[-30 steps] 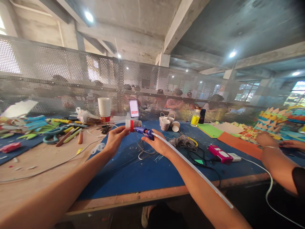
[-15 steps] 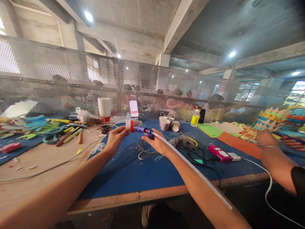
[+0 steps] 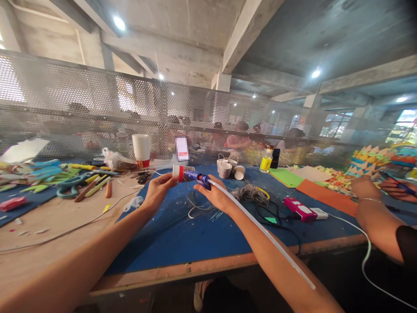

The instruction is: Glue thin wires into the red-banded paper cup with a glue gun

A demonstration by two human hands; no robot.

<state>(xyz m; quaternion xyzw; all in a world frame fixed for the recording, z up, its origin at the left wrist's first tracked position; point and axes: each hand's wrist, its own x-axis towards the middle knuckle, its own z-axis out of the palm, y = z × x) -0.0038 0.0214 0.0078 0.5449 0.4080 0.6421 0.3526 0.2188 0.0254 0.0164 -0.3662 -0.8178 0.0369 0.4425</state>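
Left hand (image 3: 160, 188) is gripping a red-and-white cup (image 3: 178, 172), holding it sideways above the blue mat (image 3: 182, 243); right hand (image 3: 215, 194), apart from the left, is clasping a blue glue gun (image 3: 197, 177), nozzle pointing at the cup, contact unclear. White glue stick (image 3: 264, 229) is running along the right forearm (image 3: 260, 248)

A paper cup (image 3: 180, 173) is held up, tipped on its side, with white at one end, a bright red band beside that, and a greyish stretch whose detail is too small to tell. Just right of the cup, a blue-purple glue gun (image 3: 202, 179) points its nozzle at it, though whether the tip touches is unclear. From the gun's rear a long whitish glue stick (image 3: 260, 227) slopes down and right, away from the cup.
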